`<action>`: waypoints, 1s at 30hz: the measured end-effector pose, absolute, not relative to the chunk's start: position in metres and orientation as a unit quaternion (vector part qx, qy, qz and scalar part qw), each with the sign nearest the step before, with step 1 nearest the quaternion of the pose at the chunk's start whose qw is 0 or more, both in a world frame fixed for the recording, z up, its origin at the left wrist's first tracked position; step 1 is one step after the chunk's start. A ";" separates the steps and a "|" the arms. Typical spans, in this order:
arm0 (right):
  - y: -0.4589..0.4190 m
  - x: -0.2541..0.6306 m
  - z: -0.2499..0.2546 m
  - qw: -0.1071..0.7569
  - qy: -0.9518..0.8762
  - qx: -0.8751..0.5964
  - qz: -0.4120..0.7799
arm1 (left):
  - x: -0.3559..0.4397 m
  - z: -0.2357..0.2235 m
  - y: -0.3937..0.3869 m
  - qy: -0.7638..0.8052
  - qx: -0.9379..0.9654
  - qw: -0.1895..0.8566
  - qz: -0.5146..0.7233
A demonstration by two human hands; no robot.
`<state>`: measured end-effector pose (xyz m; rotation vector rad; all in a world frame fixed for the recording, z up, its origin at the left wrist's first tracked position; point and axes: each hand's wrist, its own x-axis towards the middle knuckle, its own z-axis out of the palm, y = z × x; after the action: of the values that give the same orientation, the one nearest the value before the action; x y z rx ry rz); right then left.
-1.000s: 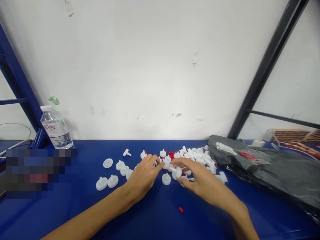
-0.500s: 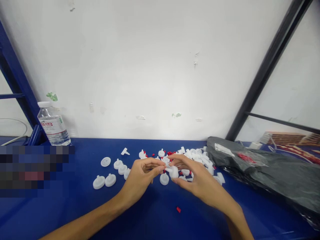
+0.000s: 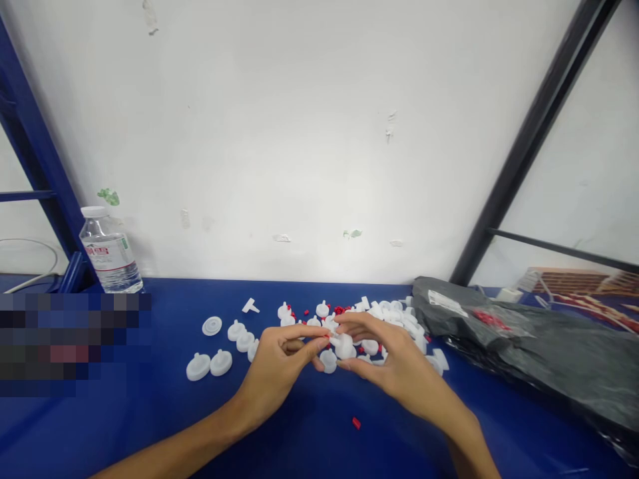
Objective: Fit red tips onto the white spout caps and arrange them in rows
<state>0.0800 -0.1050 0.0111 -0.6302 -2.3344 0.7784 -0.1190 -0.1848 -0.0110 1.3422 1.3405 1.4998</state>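
White spouted cap [image 3: 344, 346] sits between the fingers and thumb of the right grip [image 3: 394, 349], which is curved around it, only as far apart as the cap is wide, with the spout turned toward the left grip [image 3: 284, 362]. That left grip is drawn to a close pinch at the spout's end, and a small red piece [image 3: 327, 336] shows at its fingertips; whether it is seated on the spout cannot be told. Just beyond both grips, loose red pieces [image 3: 341, 310] lie among white parts, and a heap of white parts [image 3: 399, 313] spreads behind the right grip. Left of the left grip, two caps stand side by side [image 3: 220, 362] on the blue tabletop [image 3: 289, 432], with a flat white disc [image 3: 212, 326] and a T-shaped white piece [image 3: 250, 305] farther back. One lone red piece [image 3: 356, 423] lies on the near side of the grips. Well to the left of them stands a water bottle [image 3: 112, 259]; to their right lies a dark plastic bag [image 3: 539, 359].
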 end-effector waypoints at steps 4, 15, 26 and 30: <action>-0.108 0.076 0.012 0.310 -0.874 -0.224 0.300 | -0.118 -0.016 -0.188 0.520 0.521 0.340 0.586; -0.108 0.075 0.012 0.347 -0.855 -0.200 0.329 | -0.125 -0.007 -0.186 0.486 0.513 0.445 0.550; -0.117 0.072 0.021 0.353 -0.887 -0.174 0.243 | -0.127 -0.005 -0.188 0.304 0.476 0.647 0.512; -0.120 0.069 0.020 0.353 -0.886 -0.165 0.252 | -0.129 -0.006 -0.187 0.300 0.481 0.643 0.515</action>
<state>0.0686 -0.1199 0.0201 -0.4262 -2.2907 0.6529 -0.1285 -0.1872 -0.0056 1.0959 0.6846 1.1734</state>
